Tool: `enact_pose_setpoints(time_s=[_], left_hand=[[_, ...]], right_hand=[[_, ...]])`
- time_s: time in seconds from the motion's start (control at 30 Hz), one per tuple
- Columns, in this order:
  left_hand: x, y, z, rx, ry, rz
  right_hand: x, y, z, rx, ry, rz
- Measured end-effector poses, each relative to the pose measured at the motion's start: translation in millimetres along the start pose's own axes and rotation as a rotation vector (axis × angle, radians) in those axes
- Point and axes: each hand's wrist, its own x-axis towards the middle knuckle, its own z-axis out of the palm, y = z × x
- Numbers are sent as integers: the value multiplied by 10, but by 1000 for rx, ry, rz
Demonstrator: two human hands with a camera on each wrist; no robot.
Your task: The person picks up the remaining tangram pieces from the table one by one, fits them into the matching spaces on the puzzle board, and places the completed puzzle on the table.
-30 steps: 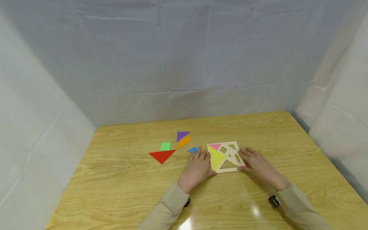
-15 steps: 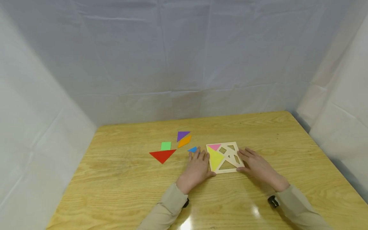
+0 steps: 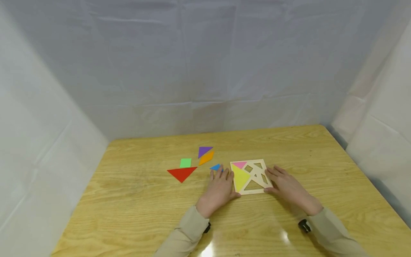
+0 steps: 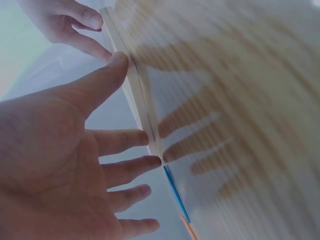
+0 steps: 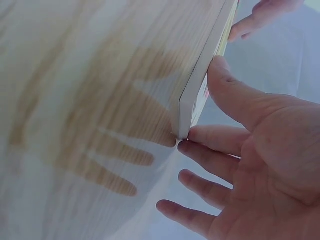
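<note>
A wooden tangram tray [image 3: 253, 192] lies flat on the table between my hands. A large yellow triangle [image 3: 241, 176] and a pink triangle [image 3: 239, 165] sit in its left recesses; the other recesses show bare. My left hand [image 3: 218, 192] touches the tray's left side, its thumb at the near corner and fingers extended. Opposite, my right hand [image 3: 290, 185] rests thumb and fingertips against the right side. Both wrist views show fairly straight fingers along the tray's edge [image 4: 135, 87]. Just past the left fingertips lies a blue piece [image 3: 215, 167], partly covered by them.
Left of the tray, loose flat pieces lie on the wooden table [image 3: 128, 200]: a red triangle [image 3: 182, 174], a green square [image 3: 185, 163], an orange parallelogram [image 3: 206, 157] and a purple triangle [image 3: 204, 151]. Pale cloth [image 3: 205, 71] hangs behind and at both sides.
The tray has shifted very slightly left and toward me, with both hands staying against its sides. The loose pieces keep their arrangement.
</note>
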Motion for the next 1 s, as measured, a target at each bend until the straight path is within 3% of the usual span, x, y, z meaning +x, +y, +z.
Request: enact_pose_setpoints(time_s=[1.0], left_hand=[[-68, -62, 33, 12, 5, 8]], right_hand=[[-7, -117, 6, -21, 1, 7]])
